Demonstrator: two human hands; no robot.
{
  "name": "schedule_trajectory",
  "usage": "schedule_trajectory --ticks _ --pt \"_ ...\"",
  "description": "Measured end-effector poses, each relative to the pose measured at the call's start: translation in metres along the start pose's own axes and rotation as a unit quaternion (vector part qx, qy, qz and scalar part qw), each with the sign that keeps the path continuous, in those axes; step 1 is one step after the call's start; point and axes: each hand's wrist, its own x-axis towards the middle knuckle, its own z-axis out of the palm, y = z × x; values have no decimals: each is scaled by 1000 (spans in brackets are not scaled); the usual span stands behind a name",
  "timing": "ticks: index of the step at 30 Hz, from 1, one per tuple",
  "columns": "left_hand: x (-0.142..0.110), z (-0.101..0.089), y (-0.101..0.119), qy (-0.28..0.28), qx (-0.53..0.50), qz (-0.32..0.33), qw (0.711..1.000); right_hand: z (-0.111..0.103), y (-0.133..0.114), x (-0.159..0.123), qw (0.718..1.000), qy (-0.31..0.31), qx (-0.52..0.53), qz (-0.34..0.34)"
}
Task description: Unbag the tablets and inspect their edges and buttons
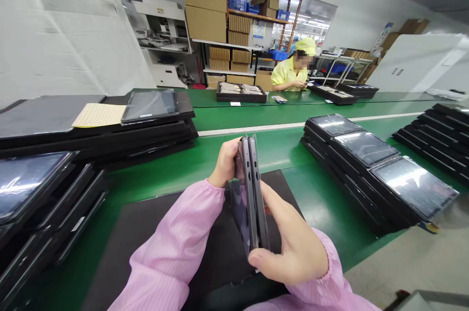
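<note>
Two dark tablets (pixel 250 188) stand on edge, side by side, between my hands, their narrow sides with small ports turned up. My left hand (pixel 224 162) grips them at the far end, fingers partly hidden behind. Around the near end my right hand (pixel 293 240) is closed, its thumb at the near corner and a finger along the right face. Clear film shows at the tablets' top edge. Below them a black mat (pixel 154 242) lies on the green bench (pixel 278 154).
Trays of tablets are stacked on the right (pixel 366 149), and more tablet stacks (pixel 32 188) rise on the left, with a yellow sheet (pixel 98 114) on one. Across the bench a person in yellow (pixel 293 69) works beside a black tray (pixel 242 97).
</note>
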Motion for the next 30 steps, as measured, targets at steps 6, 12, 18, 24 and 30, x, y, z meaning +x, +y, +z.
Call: schedule_trajectory --ticks 6,12,18,24,30 --pt "-1 0 1 -3 1 4 1000 0 1 -1 1000 -7 4 -11" --pt "-1 0 -1 -6 8 2 1000 -6 3 -2 1000 -15 7 -25" --pt "0 1 -3 -1 19 -3 1000 -15 15 -8 999 -22 26 2" --pt "1 0 -4 12 29 -13 999 -17 21 -6 998 3 61 7" --pt "1 1 -2 12 34 -17 999 -18 18 -5 999 18 33 -15"
